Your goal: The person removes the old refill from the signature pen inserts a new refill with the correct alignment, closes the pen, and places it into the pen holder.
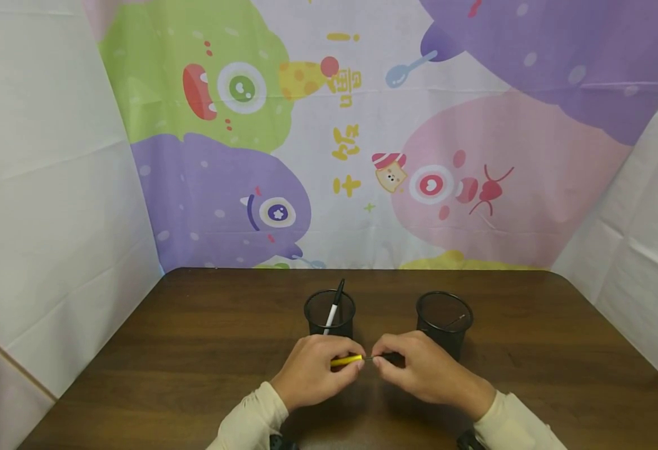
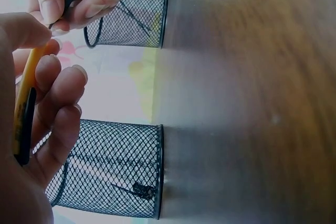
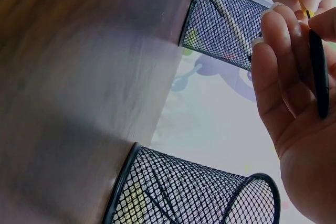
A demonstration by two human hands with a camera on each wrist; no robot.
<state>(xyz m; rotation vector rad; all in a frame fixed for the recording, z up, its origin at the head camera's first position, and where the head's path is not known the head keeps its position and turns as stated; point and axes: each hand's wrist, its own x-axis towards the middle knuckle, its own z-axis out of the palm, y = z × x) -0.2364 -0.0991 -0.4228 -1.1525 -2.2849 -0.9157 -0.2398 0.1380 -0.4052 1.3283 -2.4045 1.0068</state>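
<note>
My left hand [image 1: 320, 369] pinches a yellow pen [image 1: 346, 360] between thumb and fingertips. Its rear end has a black clip [image 2: 24, 124], which lies along the palm in the left wrist view. Opposite it, my right hand [image 1: 427, 369] pinches a slender black piece [image 3: 318, 74] between thumb and index finger, the other fingers extended. A thin dark rod [image 1: 368, 358] bridges the short gap between the yellow pen and the black piece. Both hands are held above the table, in front of two mesh cups; fingers hide part of each held piece.
The left black mesh cup [image 1: 312, 322] holds a black-and-white marker [image 1: 333, 309] leaning out of it. A thin dark stick shows inside the right mesh cup [image 1: 447, 337]. Both stand on a brown wooden table [image 1: 222, 337], before a printed cloth [image 1: 346, 231].
</note>
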